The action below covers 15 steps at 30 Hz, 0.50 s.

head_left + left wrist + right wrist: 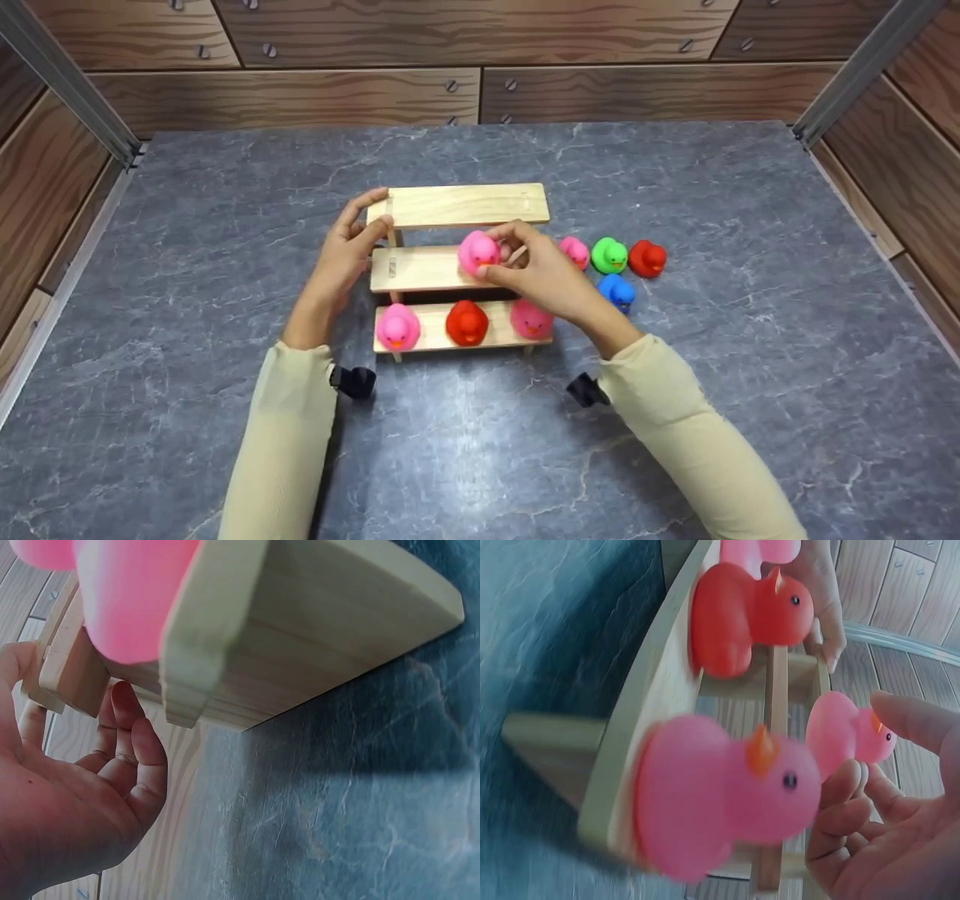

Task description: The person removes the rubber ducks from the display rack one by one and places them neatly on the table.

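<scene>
A three-tier wooden step shelf (pixel 427 268) stands mid-table. My left hand (pixel 343 244) grips the left end of its top tier, with thumb and fingers around the board. In the left wrist view, the same left hand (pixel 82 795) has its other fingers curled below. My right hand (pixel 544 270) pinches a pink rubber duck (pixel 477 253) at the right half of the middle tier; whether its base touches the board I cannot tell. On the bottom tier sit a pink duck (pixel 397 328) at left, a red duck (pixel 466 324) in the middle and another pink duck (pixel 531 321) at right.
To the right of the shelf several ducks sit on the grey marbled table (pixel 225 420): a pink duck (pixel 574 253) partly behind my right hand, a green duck (pixel 609 256), a red duck (pixel 647 259) and a blue duck (pixel 617 291). Wood-patterned panels (pixel 337 97) enclose the table.
</scene>
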{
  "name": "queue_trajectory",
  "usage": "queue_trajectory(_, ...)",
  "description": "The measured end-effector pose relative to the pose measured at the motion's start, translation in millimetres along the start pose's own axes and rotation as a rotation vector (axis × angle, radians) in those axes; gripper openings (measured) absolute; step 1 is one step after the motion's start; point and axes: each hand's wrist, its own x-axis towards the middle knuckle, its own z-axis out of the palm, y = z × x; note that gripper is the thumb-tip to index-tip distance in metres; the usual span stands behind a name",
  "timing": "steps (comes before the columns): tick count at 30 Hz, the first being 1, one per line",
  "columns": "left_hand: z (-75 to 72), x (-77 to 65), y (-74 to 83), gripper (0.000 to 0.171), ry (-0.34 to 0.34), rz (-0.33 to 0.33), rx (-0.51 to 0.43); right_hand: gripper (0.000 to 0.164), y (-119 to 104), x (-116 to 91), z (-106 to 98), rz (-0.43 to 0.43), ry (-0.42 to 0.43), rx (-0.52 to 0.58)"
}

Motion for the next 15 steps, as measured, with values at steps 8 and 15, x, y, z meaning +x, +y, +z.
queue_trajectory(8, -0.5, 0.6, -1.3, 0.047, -0.008, -0.001, 0.006, 0.041, 13.3, -8.7, -21.5, 0.004, 0.005, 0.019)
queue_trajectory(15, -0.5, 0.4, -1.2, 0.047, -0.004, 0.0, 0.017, 0.041, 30.2, -20.1, -46.1, 0.026, 0.026, -0.037)
